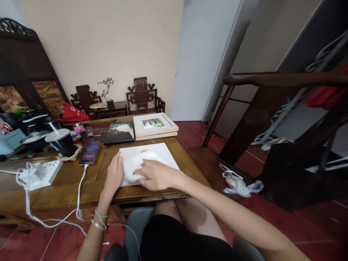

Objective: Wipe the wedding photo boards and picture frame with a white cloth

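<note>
A white rectangular board (163,149) lies flat near the front edge of the wooden table. On it rests a soft white cloth (133,168), bunched up, with a small golden mark on the board (144,150) showing behind it. My right hand (154,174), a ring on one finger, presses down on the cloth with bent fingers; some fingertips sink into it. Along the board's left edge my left hand (115,170) rests with straight fingers touching the side, its thumb hidden. Bracelets circle my left wrist.
Behind the board lie a dark picture panel (119,132) and stacked white frames (171,127). To the left are a phone (90,152) on a white cable, a lidded cup (63,143) and a power strip (50,174). A wooden chair (233,127) holding plastic wrapping (239,185) stands right.
</note>
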`<state>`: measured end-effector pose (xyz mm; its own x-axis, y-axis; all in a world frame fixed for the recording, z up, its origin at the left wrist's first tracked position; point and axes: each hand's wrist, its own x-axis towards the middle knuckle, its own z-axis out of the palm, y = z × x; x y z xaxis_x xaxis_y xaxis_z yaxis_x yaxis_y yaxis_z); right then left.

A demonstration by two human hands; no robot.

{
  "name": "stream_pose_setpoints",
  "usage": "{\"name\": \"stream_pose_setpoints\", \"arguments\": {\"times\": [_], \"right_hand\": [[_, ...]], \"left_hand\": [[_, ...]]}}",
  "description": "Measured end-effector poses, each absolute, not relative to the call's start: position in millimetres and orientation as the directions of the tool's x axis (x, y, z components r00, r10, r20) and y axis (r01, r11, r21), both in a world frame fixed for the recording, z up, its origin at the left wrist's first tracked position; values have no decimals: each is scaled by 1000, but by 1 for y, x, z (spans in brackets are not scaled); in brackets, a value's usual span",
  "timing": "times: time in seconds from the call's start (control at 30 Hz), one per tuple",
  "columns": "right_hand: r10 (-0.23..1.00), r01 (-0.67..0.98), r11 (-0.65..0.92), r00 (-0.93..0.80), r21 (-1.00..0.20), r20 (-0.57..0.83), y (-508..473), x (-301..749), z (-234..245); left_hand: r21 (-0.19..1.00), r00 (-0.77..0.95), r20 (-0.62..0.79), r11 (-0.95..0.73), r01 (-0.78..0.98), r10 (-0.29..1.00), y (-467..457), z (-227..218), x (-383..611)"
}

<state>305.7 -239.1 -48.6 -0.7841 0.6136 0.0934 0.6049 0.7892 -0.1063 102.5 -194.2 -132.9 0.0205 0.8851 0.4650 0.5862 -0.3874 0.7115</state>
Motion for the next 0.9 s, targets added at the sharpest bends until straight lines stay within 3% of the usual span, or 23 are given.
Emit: {"name": "stream_pose_setpoints", "arguments": {"times": [0.13, 0.27, 0.5, 0.9], "right_hand": [[746, 734, 666, -654, -134, 124, -195, 304, -53], [770, 747, 638, -614, -188, 172, -160, 285, -59], [773, 730, 634, -610, -255, 176, -137, 268, -59], [863, 807, 505, -471, -306, 182, -153, 378, -82]], "left_hand": [[545, 229, 408, -437, 715, 884, -193, -139, 102], [477, 268, 379, -435, 763, 886, -193, -140, 102], [472, 269, 399, -448, 760, 877, -192, -140, 100], [499, 255, 390, -436, 749, 885, -193, -144, 99]]}}
